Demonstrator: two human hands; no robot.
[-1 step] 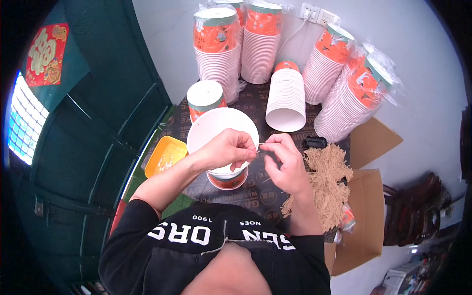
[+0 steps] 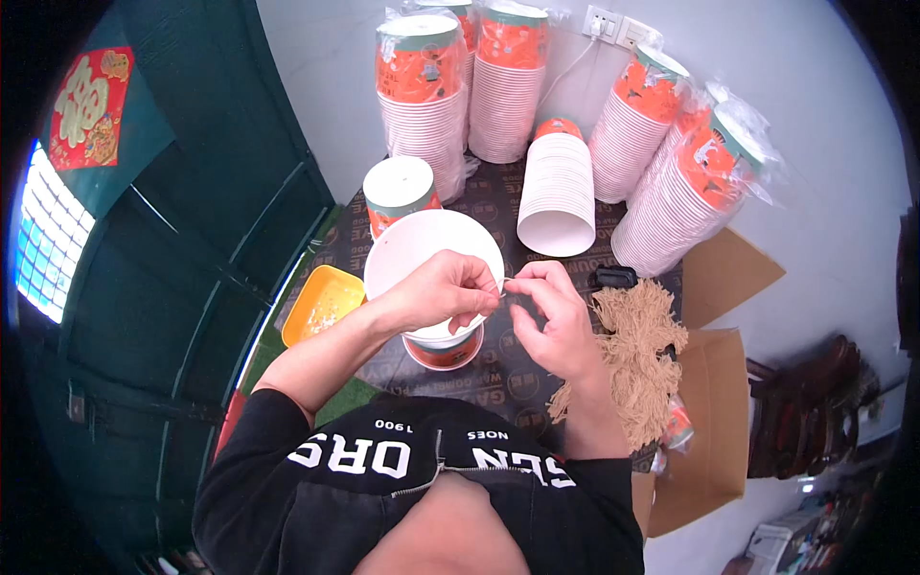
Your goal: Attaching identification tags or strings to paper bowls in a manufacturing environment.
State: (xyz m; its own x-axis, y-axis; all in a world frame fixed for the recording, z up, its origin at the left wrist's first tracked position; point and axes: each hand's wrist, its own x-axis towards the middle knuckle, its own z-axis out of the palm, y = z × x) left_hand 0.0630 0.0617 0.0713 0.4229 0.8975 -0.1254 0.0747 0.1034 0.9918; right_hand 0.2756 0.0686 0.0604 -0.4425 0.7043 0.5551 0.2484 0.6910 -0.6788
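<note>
Over the right rim of a white round tub [image 2: 422, 244], my left hand [image 2: 448, 292] pinches with thumb and fingertips. My right hand [image 2: 554, 316] is close beside it, thumb and index finger bent towards each other. A short thin pale cord [image 2: 505, 281] curves between the fingertips of both hands; its ends are hidden in the fingers. Beneath the white tub stands an orange and green paper bucket [image 2: 446, 354], mostly covered by it. To the right of my right hand lies a tangled heap of beige cords [image 2: 637, 335].
Tall stacks of nested paper buckets [image 2: 420, 125] in clear plastic line the back. One stack [image 2: 558, 192] lies tilted, mouth towards me. A single upturned bucket [image 2: 401, 192] stands behind the tub. At left is a yellow tray [image 2: 326, 299] with white bits; at right, a cardboard box [image 2: 709, 431].
My right hand has shifted very slightly to the left, and the cord between the fingertips bends a little differently. Everything else looks the same.
</note>
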